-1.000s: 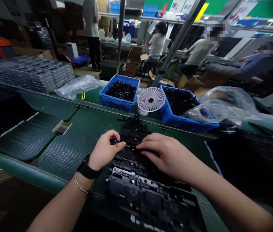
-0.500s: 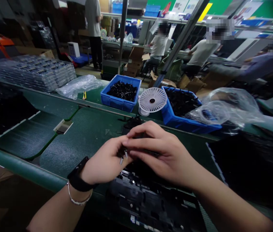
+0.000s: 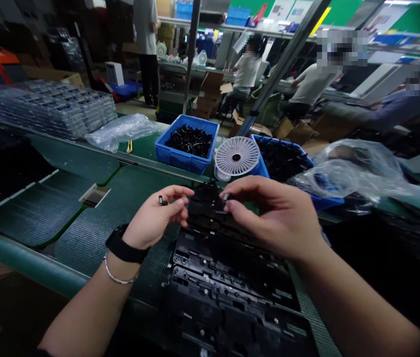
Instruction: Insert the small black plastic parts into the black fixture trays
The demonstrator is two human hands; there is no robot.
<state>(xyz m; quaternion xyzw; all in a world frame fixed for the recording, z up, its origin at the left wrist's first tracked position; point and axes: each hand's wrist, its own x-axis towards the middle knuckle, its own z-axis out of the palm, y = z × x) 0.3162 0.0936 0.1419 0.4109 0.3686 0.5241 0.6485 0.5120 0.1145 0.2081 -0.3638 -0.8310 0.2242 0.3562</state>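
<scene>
My left hand [image 3: 159, 215] is closed loosely, with a small black part with a metal pin [image 3: 162, 201] poking out above the thumb. Between the thumb and forefinger of my right hand [image 3: 276, 215] is pinched a small metal-and-black part [image 3: 225, 198]. Both hands hover over the far end of a row of black plastic panels [image 3: 228, 290], which carry slots and shiny screw-like spots. A small heap of black parts [image 3: 207, 192] lies just beyond, between the hands. What else the left fingers hold is hidden.
Behind the green conveyor belt [image 3: 131, 208] stand a blue bin [image 3: 183, 161] of black parts, a white fan [image 3: 236, 156] and a second blue bin [image 3: 329, 202] partly under clear plastic [image 3: 343, 173]. Stacked clear trays [image 3: 57, 111] are at left. People sit farther back.
My hands, together before, have come apart. The left has moved left and up, the right slightly right with a small part in its fingertips. More of the black panels shows now.
</scene>
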